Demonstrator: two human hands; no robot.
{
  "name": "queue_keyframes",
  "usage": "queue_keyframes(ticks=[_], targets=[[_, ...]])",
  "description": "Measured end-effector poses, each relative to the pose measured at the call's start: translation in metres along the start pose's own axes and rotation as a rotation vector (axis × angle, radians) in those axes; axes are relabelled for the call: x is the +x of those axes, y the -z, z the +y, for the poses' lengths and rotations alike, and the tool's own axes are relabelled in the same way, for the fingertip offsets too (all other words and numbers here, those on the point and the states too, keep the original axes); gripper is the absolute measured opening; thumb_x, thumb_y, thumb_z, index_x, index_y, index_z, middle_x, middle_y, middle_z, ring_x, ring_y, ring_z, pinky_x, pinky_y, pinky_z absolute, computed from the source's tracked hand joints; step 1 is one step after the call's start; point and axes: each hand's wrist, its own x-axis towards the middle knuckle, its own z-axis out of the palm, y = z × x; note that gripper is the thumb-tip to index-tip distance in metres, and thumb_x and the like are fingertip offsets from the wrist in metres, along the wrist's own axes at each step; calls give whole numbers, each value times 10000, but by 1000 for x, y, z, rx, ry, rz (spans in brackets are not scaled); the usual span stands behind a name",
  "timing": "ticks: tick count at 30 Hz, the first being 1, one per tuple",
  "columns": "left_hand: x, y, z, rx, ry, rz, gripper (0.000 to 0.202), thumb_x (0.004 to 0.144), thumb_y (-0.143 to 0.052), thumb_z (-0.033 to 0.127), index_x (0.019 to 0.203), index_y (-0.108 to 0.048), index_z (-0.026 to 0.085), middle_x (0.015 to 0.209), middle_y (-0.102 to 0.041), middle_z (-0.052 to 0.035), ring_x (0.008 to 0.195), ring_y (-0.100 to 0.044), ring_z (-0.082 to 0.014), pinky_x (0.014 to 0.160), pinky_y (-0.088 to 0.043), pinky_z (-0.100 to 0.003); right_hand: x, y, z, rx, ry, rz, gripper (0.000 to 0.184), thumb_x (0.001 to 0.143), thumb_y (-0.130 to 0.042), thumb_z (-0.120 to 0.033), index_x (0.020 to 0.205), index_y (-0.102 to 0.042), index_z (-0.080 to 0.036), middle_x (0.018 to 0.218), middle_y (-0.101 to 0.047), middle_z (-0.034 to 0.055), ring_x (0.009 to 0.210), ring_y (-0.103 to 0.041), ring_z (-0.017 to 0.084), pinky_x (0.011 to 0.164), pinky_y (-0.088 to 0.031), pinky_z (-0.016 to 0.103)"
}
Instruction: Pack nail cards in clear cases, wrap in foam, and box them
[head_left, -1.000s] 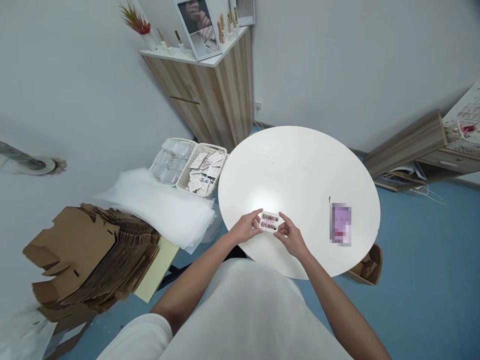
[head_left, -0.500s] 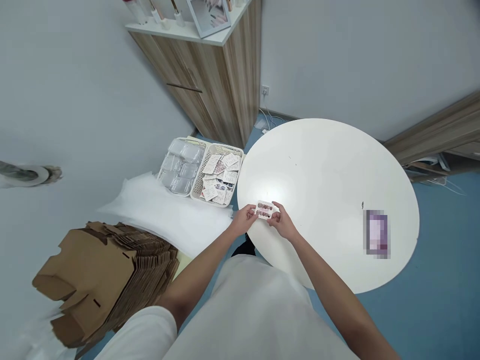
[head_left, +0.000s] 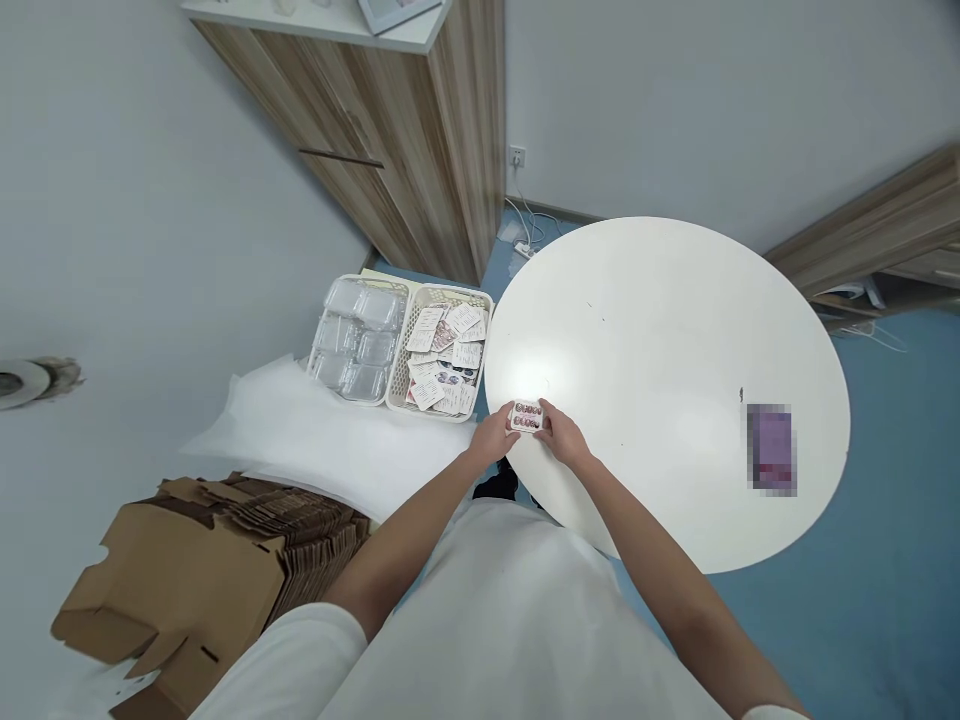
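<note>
Nail pack: over the round table's near-left edge, its two rows facing you.
Left hand: your fingers grip its left end.
Right hand: your fingers grip its right end.
Good hold: pinch lightly, level, leaving both rows uncovered; a hard squeeze could probably bend it.

Between our left hand and right hand we held a small white pack with two patterned rows, near the edge of the round white table. To our left, a basket of printed cards stood beside one of clear boxes, with white sheets and stacked brown cardboard nearer us. A purple item (pixelated beyond telling) lay toward the table's right.
</note>
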Motion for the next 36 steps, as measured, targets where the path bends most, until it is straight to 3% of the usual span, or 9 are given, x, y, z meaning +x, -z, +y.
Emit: queue_keyframes(ticks=[6, 10, 15, 20, 27, 36], targets=[[0, 0, 2, 2, 35, -27, 590, 678, -571, 228, 1235, -381, 187, 639, -570, 11, 698, -545, -181, 629, -387, -249, 4, -5, -2, -139, -18, 13, 653, 728, -526, -189, 1313, -249, -275, 1013, -525, 80, 854, -506, 211, 608, -353, 272], [-1, -2, -3, -26, 57, -8, 581, 671, -582, 249, 1220, -399, 196, 734, -576, -4, 754, -544, -176, 673, -398, -265, 1, -8, -3, -117, -61, 26, 658, 723, -526, -191, 1317, -252, -250, 1003, -518, 93, 827, -516, 216, 614, -379, 292], [-7, -13, -6, -292, 140, 102, 551, 677, -586, 209, 1200, -415, 185, 1138, -491, -109, 936, -516, -188, 754, -433, -309, -17, -16, -2, 300, -121, 159, 605, 700, -528, -232, 1270, -325, -254, 1073, -512, 67, 898, -517, 184, 759, -436, 346], [-14, -21, -7, -518, 136, 65, 601, 658, -542, 83, 1222, -374, 200, 1258, -420, -109, 1132, -419, -205, 906, -374, -357, -35, -25, -11, 754, -173, 161, 612, 691, -495, -209, 1272, -309, -256, 1275, -410, 75, 1121, -442, 185, 906, -391, 379], [-7, -21, -11, -472, 125, 92, 634, 631, -545, 74, 1226, -360, 189, 1264, -419, -112, 1160, -397, -220, 951, -326, -385, -26, -27, -25, 845, -190, 128, 647, 654, -492, -164, 1270, -311, -244, 1336, -348, 64, 1198, -372, 181, 989, -316, 390], [21, 0, -13, -379, 110, 106, 658, 651, -542, 121, 1265, -322, 203, 1307, -383, -82, 1204, -345, -223, 980, -291, -363, 6, -21, -38, 881, -179, 122, 677, 642, -514, -162, 1281, -307, -247, 1345, -343, 49, 1207, -362, 195, 997, -314, 388]])
